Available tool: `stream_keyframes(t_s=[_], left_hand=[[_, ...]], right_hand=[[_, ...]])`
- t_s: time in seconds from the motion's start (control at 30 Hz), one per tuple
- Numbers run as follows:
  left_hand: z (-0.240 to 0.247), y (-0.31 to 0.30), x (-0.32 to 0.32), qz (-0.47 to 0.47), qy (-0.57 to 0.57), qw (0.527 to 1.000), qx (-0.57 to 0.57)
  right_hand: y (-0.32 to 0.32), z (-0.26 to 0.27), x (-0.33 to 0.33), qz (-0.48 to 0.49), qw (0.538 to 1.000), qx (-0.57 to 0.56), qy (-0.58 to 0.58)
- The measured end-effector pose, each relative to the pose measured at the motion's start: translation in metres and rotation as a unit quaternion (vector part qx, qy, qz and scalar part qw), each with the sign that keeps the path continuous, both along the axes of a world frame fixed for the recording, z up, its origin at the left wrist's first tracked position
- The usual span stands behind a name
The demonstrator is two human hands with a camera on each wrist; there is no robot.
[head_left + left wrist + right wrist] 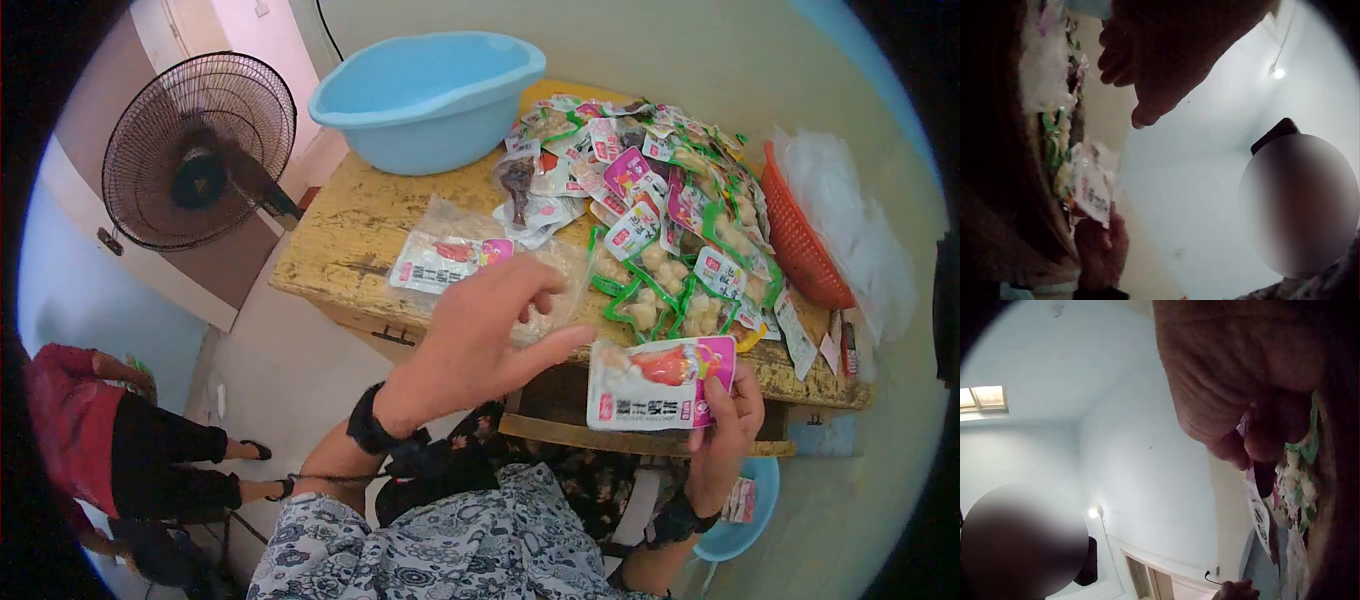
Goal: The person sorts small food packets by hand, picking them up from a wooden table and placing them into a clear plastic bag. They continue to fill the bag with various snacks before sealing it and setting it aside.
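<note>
My right hand [733, 415] pinches a white and magenta snack packet [640, 388] by its right end, thumb across the front, close over the table's front edge. Left of that packet my left hand [480, 335] hovers with its fingers loosely bent and nothing in them. Beneath the left hand, a clear plastic bag [440, 222] lies on the table with a similar packet [450, 262] in or under it. The left wrist view also shows the held packet [1092, 187], apart from the left hand [1166, 56].
A big pile of snack packets [660, 215] covers the right of the yellow wooden table [345, 225]. Behind stands a blue basin [430, 110]; a red basket [805, 240] leans at right. A second blue basin [765, 500] sits below. A fan [200, 150] and another person [80, 430] are at left.
</note>
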State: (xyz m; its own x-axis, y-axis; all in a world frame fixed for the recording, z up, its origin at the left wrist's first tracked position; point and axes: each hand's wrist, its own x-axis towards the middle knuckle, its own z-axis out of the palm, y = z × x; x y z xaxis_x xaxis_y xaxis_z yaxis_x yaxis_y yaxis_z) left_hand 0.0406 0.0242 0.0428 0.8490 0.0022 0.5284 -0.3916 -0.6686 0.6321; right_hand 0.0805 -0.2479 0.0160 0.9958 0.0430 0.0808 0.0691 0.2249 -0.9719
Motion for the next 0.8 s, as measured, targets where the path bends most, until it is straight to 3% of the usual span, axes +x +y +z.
stream_keyframes(t_s=[0.13, 0.33, 0.63, 0.8], left_hand=[[-0.027, -0.006, -0.009, 0.089, -0.074, 0.985, 0.127], [-0.042, -0.003, -0.009, 0.109, -0.019, 0.972, 0.206], [-0.036, -0.013, -0.012, 0.107, -0.107, 0.987, 0.057], [-0.033, -0.023, -0.010, 0.113, -0.125, 0.983, 0.071]], right_hand=[[-0.005, -0.013, -0.002, -0.014, 0.999, -0.011, 0.031], [0.017, -0.030, -0.005, 0.033, 0.994, 0.081, 0.066], [0.049, -0.030, 0.002, 0.045, 0.994, 0.073, 0.061], [0.070, -0.029, 0.010, 0.087, 0.992, 0.064, 0.071]])
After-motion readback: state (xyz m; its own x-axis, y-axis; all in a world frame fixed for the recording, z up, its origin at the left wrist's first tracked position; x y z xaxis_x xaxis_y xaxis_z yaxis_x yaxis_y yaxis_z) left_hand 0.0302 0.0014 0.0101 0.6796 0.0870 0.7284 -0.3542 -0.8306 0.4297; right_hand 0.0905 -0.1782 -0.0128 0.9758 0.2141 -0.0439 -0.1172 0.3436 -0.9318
